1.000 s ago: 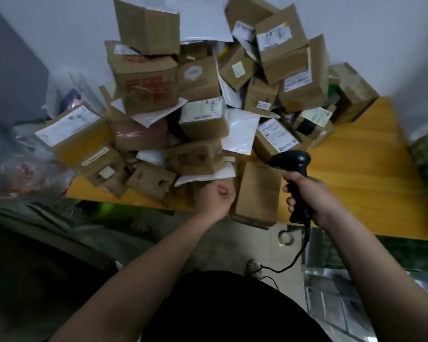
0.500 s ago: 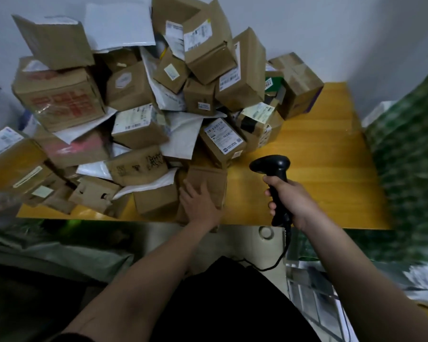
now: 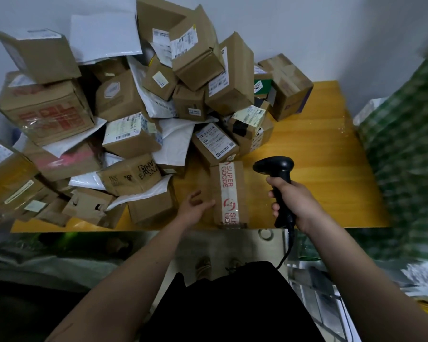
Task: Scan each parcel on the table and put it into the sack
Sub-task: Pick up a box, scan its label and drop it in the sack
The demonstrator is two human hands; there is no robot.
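- Nearest us, our two bare forearms reach out over a dark lap toward the front edge of the yellow worktop (image 3: 307, 154).
- At that edge, a brown box sealed with "SUPER GOODS" tape (image 3: 229, 193) now lies on its own, tape side up, drawn clear of the heap; half a second ago our left hand was pressed flat on a box that was bedded in the pile's front.
- We read that as one parcel singled out for the scan, though no shipping label shows on the face turned to us, so it likely needs turning first.
- Our left hand (image 3: 194, 206) is released, fingers loosely spread, fingertips touching or just beside the box's left side; it grips nothing.
- Our right hand (image 3: 295, 201) is clenched around the black scanner (image 3: 279, 183), held upright just right of the box, head tipped toward the parcels, cable trailing down past the worktop's edge.
- Beyond, the heap of parcels (image 3: 124, 107) is stacked against the white wall, barely dented.
- A green-checked sack (image 3: 405, 169) appears blurred at far right, well apart from the box.
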